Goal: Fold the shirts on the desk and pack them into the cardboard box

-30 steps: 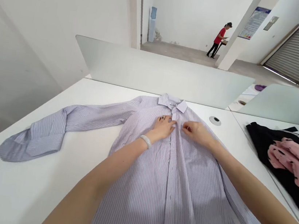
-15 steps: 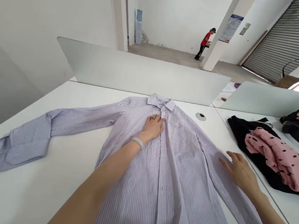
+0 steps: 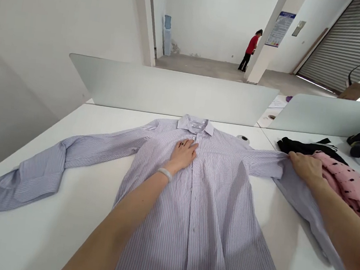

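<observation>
A striped long-sleeved shirt lies front up on the white table, its collar toward the low partition. My left hand rests flat on the chest beside the button strip, fingers stretched out and holding nothing. Off to the right, my right hand is closed on the sleeve and pulls it outward from the shoulder. The rest of that sleeve hangs down from the hand toward the table's front edge. The other sleeve stretches out to the left, its cuff end folded.
Beyond my right hand lie black clothing and pink dotted cloth. A frosted partition lines the table's back edge. A round cable hole is near the collar. Across the room, a person in red stands by a pillar.
My right hand has moved up and away to the right, taking hold of the sleeve and swinging it outward from the shirt's side. My left hand has stayed on the chest.
</observation>
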The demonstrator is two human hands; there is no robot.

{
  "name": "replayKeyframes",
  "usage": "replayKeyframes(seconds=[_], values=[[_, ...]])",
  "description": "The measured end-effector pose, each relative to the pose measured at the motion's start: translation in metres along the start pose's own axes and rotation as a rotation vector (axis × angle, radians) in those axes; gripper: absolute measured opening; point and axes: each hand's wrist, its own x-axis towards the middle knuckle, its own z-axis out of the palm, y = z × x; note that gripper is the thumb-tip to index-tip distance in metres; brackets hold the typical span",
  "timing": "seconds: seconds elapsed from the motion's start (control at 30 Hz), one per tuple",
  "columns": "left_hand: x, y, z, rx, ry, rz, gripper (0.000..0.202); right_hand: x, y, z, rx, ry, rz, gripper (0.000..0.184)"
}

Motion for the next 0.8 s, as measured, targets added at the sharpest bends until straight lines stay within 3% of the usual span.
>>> replayKeyframes(seconds=[0.07, 0.17, 0.27, 0.37, 0.5, 0.63, 0.8], values=[[0.0, 0.0, 0.0, 0.004, -0.002, -0.005, 0.046, 0.009, -0.012, 0.001, -0.011, -0.007, -0.01, 0.026], [-0.001, 0.001, 0.0, -0.002, 0.002, -0.002, 0.046, 0.006, -0.054, 0.001, -0.015, 0.077, -0.06, 0.042], [-0.001, 0.001, -0.001, -0.03, 0.0, 0.001, 0.046, -0.003, -0.106, 0.002, 0.143, 0.116, -0.271, 0.047], [0.002, -0.007, -0.008, -0.048, 0.03, -0.01, 0.046, -0.006, -0.149, 0.009, 0.333, 0.015, -0.432, 0.049], [0.002, -0.045, -0.03, 0.049, 0.065, -0.15, 0.047, 0.007, -0.181, 0.026, 0.402, -0.12, -0.45, 0.052], [-0.014, -0.093, -0.05, 0.138, 0.003, -0.373, 0.05, 0.022, -0.206, 0.035, 0.352, -0.168, -0.496, 0.056], [-0.041, -0.125, -0.052, 0.201, -0.051, -0.42, 0.056, 0.044, -0.242, 0.043, 0.316, -0.193, -0.563, 0.062]])
